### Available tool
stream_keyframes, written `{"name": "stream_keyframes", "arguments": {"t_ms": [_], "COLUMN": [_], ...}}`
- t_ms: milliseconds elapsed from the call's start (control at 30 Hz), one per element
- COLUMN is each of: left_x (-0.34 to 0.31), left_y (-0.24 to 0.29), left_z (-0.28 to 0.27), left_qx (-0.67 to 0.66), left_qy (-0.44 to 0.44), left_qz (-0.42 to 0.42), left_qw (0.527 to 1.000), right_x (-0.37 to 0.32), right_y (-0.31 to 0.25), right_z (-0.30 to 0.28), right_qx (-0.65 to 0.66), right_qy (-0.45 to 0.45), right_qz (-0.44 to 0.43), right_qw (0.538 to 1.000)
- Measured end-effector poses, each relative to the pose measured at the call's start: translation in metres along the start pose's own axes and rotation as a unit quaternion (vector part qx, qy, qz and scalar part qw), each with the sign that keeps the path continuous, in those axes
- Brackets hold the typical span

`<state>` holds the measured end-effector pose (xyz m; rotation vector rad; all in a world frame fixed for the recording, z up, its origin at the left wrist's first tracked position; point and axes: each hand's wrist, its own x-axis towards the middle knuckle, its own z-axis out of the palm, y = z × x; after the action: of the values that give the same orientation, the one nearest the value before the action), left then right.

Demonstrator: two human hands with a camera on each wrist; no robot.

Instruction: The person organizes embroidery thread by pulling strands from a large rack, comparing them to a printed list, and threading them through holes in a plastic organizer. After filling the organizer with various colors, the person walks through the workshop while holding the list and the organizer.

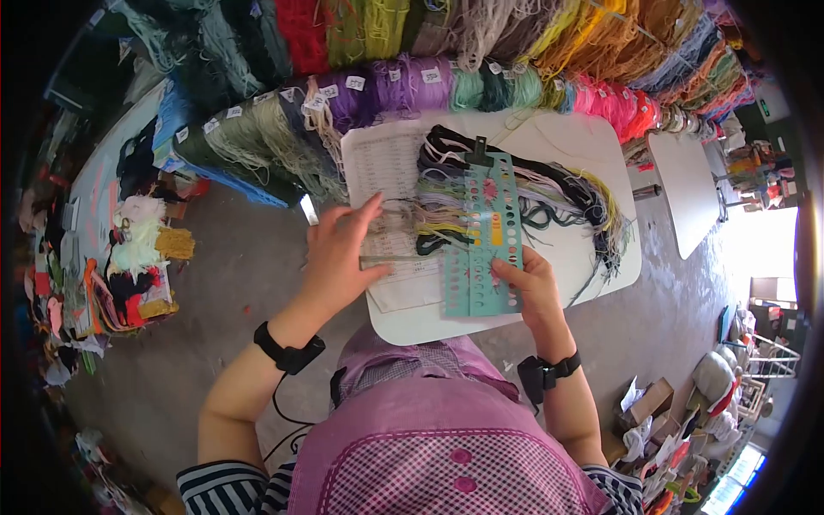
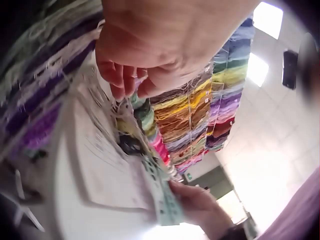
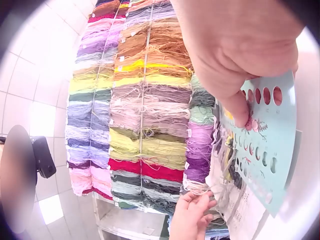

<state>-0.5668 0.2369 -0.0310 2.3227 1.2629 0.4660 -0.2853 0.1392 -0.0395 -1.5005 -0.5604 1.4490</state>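
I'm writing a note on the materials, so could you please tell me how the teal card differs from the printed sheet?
The teal card has flower motifs, while the printed sheet is whitish with rows of print. The card is lined with round holes; no such rows of holes show on the sheet. The right hand grips the card, whereas the sheet lies on the white tabletop. Both are flat.

Rows of labelled skeins (image 1: 412, 90) show this is a thread workshop

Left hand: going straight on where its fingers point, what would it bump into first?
Probably the looped thread skeins, though how high the left hand sits over the printed sheet is unclear.
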Motion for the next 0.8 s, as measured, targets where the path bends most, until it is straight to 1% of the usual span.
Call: {"name": "stream_keyframes", "arguments": {"t_ms": [33,67,133,167,200,267,300,333,367,400,533,600,667,733,800], "left_x": [-0.003,-0.005,-0.007,-0.007,-0.008,-0.009,-0.009,-0.009,-0.010,-0.009,-0.010,-0.009,-0.009,-0.008,-0.006], "left_y": [-0.004,-0.006,-0.007,-0.008,-0.009,-0.013,-0.015,-0.017,-0.017,-0.018,-0.019,-0.021,-0.022,-0.023,-0.022], "left_z": [0.003,0.004,0.007,0.007,0.007,0.010,0.011,0.011,0.012,0.012,0.012,0.015,0.016,0.016,0.015], "left_qx": [0.009,0.012,-0.004,-0.010,-0.008,-0.007,-0.012,-0.012,-0.010,-0.008,-0.015,-0.011,-0.010,-0.006,-0.007], "left_qy": [-0.027,-0.023,0.010,-0.004,0.000,0.027,0.023,0.024,0.027,0.030,0.038,0.038,0.039,0.040,0.036], "left_qz": [-0.021,-0.026,-0.031,-0.043,-0.049,-0.049,-0.057,-0.058,-0.058,-0.058,-0.055,-0.051,-0.048,-0.043,-0.039], "left_qw": [0.999,0.999,0.999,0.999,0.999,0.998,0.998,0.998,0.998,0.998,0.998,0.998,0.998,0.998,0.999], "right_x": [0.001,0.002,0.000,-0.005,-0.012,-0.033,-0.041,-0.048,-0.056,-0.066,-0.107,-0.129,-0.143,-0.151,-0.149], "right_y": [-0.001,-0.003,-0.017,-0.030,-0.048,-0.086,-0.100,-0.116,-0.137,-0.156,-0.226,-0.252,-0.267,-0.273,-0.273], "right_z": [-0.001,-0.002,-0.007,-0.014,-0.022,-0.030,-0.052,-0.079,-0.107,-0.122,-0.202,-0.220,-0.225,-0.222,-0.213], "right_qx": [0.017,0.017,-0.003,-0.005,-0.006,0.024,0.016,0.006,0.014,0.021,-0.070,-0.107,-0.137,-0.157,-0.180], "right_qy": [-0.005,-0.012,-0.013,-0.008,-0.002,0.128,0.158,0.188,0.252,0.313,0.414,0.456,0.483,0.498,0.501], "right_qz": [0.007,0.006,-0.031,-0.064,-0.096,-0.176,-0.223,-0.271,-0.295,-0.317,-0.461,-0.510,-0.540,-0.556,-0.562], "right_qw": [1.000,1.000,0.999,0.998,0.995,0.976,0.962,0.944,0.922,0.895,0.782,0.722,0.676,0.646,0.633]}}
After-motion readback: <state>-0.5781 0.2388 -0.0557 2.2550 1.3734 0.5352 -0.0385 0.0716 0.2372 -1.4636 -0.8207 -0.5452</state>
